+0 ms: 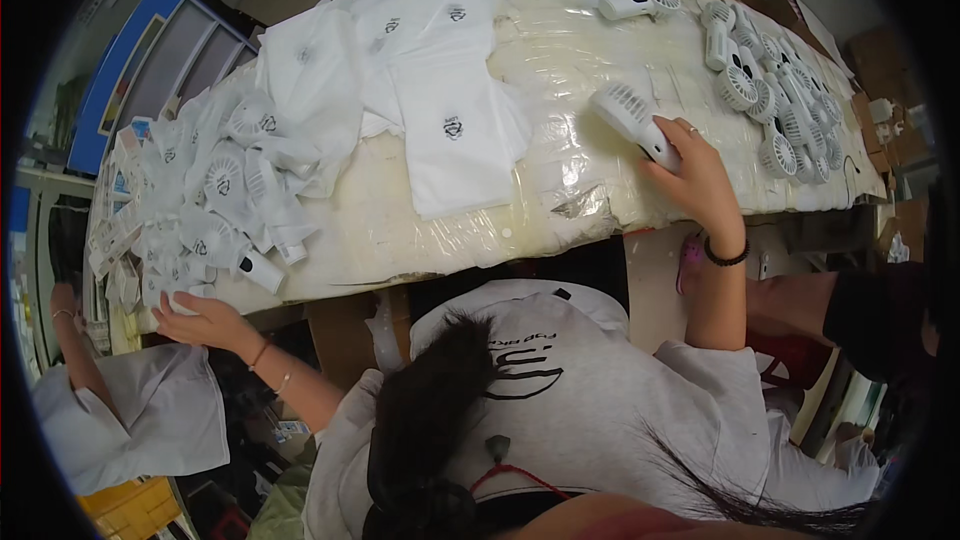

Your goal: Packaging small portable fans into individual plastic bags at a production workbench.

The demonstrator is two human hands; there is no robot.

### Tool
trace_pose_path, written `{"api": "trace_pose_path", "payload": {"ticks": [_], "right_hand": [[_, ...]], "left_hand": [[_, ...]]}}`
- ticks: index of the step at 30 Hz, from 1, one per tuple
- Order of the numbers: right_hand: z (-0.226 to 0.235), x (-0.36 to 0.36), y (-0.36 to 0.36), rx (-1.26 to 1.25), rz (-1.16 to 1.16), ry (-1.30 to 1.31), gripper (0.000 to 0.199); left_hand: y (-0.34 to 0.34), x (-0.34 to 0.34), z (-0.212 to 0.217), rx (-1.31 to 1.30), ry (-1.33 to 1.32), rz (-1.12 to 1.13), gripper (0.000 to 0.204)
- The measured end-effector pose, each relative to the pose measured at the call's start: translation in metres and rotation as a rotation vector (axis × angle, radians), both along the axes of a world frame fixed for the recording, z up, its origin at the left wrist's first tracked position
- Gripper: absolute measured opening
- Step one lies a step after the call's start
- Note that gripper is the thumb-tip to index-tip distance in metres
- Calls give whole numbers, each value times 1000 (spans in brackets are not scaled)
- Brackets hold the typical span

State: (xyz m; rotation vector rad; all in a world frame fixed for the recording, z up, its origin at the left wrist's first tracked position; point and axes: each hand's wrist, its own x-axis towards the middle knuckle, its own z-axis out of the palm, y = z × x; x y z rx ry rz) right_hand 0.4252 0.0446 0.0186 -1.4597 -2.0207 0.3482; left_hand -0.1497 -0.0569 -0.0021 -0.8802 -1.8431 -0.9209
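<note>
- Right hand (700, 180): over the table near its front edge, right of the middle; fingers closed around the handle of a white handheld fan (632, 118). A ring shows on one finger, a dark band on the wrist.
- White handheld fan: handle end inside the right hand's grip, the round grilled head sticking out up and to the left, past the fingertips, low over the table top; whether the head touches the surface cannot be told.
- Left hand (200, 318): at the table's front left corner, fingers spread and laid against the edge of the bagged fans; whether they grip anything cannot be told. Thin bracelets on the wrist.
- Bagged fans (225, 195): a loose heap of fans in white pouches, filling the left end of the table.
- Flat white pouches (450, 130): empty ones, overlapping, at the table's back and middle, well to the left of the held fan.
- Bare fans (775, 105): a crowded group along the right end of the table, apart from the right hand.
- Single fan (640, 2): lying alone near the back edge.
- Table (560, 60): long, wrapped in clear plastic film.
- Another person's sleeve (130, 415): at the lower left, beside the table's left end.
</note>
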Motion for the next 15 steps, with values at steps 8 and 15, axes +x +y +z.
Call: {"api": "trace_pose_path", "payload": {"ticks": [8, 15], "right_hand": [[-8, -47, -12, -455, 43, 1105, 39], [-15, -56, -6, -460, 66, 1118, 40]], "left_hand": [[79, 229, 28, -686, -255, -1443, 20], [95, 240, 18, -1033, -577, -1489, 14]]}}
